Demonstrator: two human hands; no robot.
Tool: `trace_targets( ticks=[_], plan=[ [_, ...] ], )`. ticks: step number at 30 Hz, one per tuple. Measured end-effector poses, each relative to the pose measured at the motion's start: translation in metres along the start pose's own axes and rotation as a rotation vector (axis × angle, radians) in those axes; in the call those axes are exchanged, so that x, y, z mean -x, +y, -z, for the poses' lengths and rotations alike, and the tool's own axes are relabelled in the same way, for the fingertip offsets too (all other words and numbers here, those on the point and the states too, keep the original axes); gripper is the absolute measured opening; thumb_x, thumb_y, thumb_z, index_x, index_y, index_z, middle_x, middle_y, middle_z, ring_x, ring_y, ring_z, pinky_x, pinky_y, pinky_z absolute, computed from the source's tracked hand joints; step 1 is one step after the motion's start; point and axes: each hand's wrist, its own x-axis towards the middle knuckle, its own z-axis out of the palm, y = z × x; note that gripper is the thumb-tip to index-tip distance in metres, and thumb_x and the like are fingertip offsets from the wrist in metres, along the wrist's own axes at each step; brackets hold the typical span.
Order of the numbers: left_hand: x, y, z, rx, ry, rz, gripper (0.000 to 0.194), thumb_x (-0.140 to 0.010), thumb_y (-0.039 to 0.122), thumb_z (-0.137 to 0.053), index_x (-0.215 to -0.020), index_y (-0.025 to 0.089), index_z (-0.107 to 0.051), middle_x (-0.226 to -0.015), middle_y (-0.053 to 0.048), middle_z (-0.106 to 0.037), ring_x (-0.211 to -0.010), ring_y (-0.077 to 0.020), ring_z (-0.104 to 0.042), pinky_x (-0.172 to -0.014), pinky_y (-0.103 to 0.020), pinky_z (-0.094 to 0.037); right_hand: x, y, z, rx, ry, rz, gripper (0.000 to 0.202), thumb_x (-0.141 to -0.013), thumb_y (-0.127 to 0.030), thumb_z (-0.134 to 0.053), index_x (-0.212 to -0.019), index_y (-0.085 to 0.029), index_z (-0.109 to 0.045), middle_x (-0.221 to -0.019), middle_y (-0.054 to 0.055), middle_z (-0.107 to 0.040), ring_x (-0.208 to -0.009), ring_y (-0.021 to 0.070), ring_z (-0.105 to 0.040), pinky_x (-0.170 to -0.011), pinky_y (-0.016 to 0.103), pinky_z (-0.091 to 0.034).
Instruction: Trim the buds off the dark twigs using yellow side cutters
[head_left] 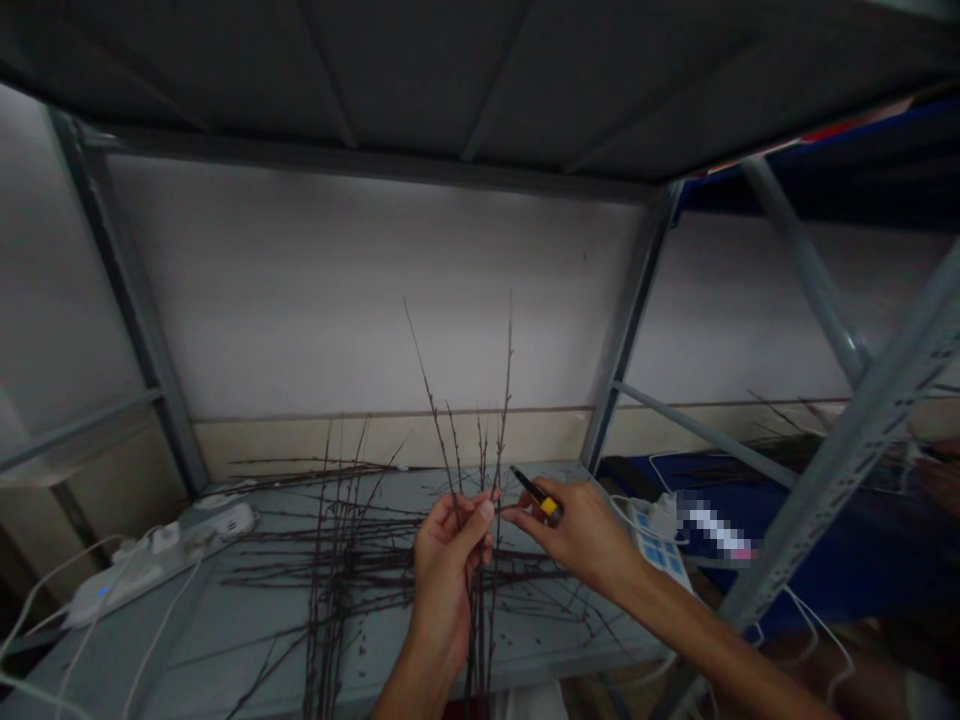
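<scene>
My left hand (452,550) is closed around several thin brown twigs (439,420), which stand up from the fist and fan apart. Their lower ends run down past my wrist. Just right of it, my right hand (574,530) holds a slim black-and-yellow tool (549,505), its dark tip pointing up and left; its exact kind is not clear. The right fingertips are pinched together close to one upright twig (502,420), and what lies between them is too small to make out. More budded twigs (360,580) lie crisscrossed on the grey shelf (277,640) beneath and left of my hands.
A white power strip (161,560) with plugs and cables lies on the left. Metal posts (630,320) and an upper shelf (405,80) frame the space. At right, a blue-and-white packet (664,550), a white plug (664,515) and a blue surface (817,570) with more twigs show.
</scene>
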Motion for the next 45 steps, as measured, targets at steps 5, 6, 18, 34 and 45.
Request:
trace_targets(
  ticks=[5, 6, 18, 34, 45],
  plan=[
    [-0.002, -0.002, 0.002, -0.022, -0.078, -0.029, 0.033, -0.073, 0.027, -0.086, -0.081, 0.016, -0.056, -0.114, -0.013, -0.073, -0.054, -0.0038, -0.052, -0.047, -0.017, -0.041, -0.007, -0.019, 0.013, -0.502, 0.117, -0.103, 0.035, -0.088, -0.051, -0.065, -0.099, -0.019, -0.071, -0.084, 0.005, -0.075, -0.08, 0.0227, -0.07, -0.073, 0.033, -0.053],
    [-0.001, -0.002, 0.002, -0.025, -0.086, -0.026, 0.033, -0.073, 0.027, -0.086, -0.081, 0.016, -0.056, -0.113, -0.013, -0.073, -0.054, -0.0038, -0.052, -0.047, -0.017, -0.04, -0.011, -0.021, 0.016, -0.541, 0.154, -0.107, 0.036, -0.086, -0.051, -0.068, -0.101, -0.018, -0.071, -0.089, 0.006, -0.075, -0.084, 0.0235, -0.07, -0.076, 0.034, -0.053],
    [0.002, 0.017, -0.011, -0.053, -0.201, -0.008, 0.027, -0.077, 0.033, -0.083, -0.085, 0.017, -0.062, -0.098, -0.009, -0.071, -0.087, -0.0185, -0.064, -0.063, -0.025, -0.057, -0.026, -0.039, 0.025, -0.643, 0.078, -0.075, 0.026, -0.08, -0.041, -0.075, -0.087, -0.019, -0.066, -0.078, 0.003, -0.072, -0.073, 0.0192, -0.067, -0.069, 0.031, -0.052],
    [-0.014, 0.023, -0.036, -0.13, -0.291, -0.01, 0.033, -0.08, 0.035, -0.08, -0.083, 0.017, -0.053, -0.113, -0.014, -0.072, -0.082, -0.02, -0.072, -0.061, -0.027, -0.057, -0.03, -0.04, 0.048, -0.51, 0.124, 0.031, 0.02, -0.092, -0.039, -0.063, -0.088, -0.019, -0.065, -0.082, 0.002, -0.072, -0.076, 0.0184, -0.065, -0.072, 0.029, -0.049],
    [-0.03, 0.02, -0.045, -0.035, -0.191, -0.02, 0.037, -0.072, 0.023, -0.086, -0.079, 0.018, -0.05, -0.096, -0.008, -0.073, -0.063, -0.0084, -0.06, -0.047, -0.015, -0.037, -0.027, -0.029, 0.064, -0.037, 0.169, 0.169, 0.03, -0.096, -0.041, -0.057, -0.114, -0.02, -0.067, -0.108, 0.009, -0.075, -0.099, 0.0256, -0.07, -0.088, 0.039, -0.053]
  ],
)
